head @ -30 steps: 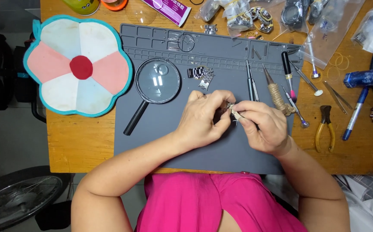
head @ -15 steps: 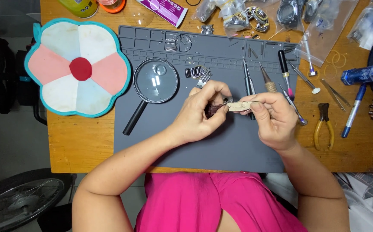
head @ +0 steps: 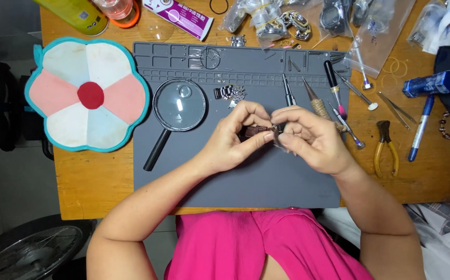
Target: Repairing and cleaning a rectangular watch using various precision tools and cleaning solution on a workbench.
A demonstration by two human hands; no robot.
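Head view: left hand (head: 230,142) and right hand (head: 310,137) pinch brown strap (head: 258,131); magnifying glass (head: 175,111), screwdrivers (head: 333,88), yellow pliers (head: 385,148) lie nearby on grey mat (head: 245,176).

Free: bare grey mat (head: 245,181) below both hands.
Blocked left: magnifying glass (head: 178,106).
Blocked right: screwdrivers (head: 333,85), yellow pliers (head: 385,148).

Bright, even overhead light; soft short shadows beneath the hands on the grey mat (head: 245,176); glare on the magnifying glass (head: 179,104) at ten o'clock; sharp centre, slight bending at edges.
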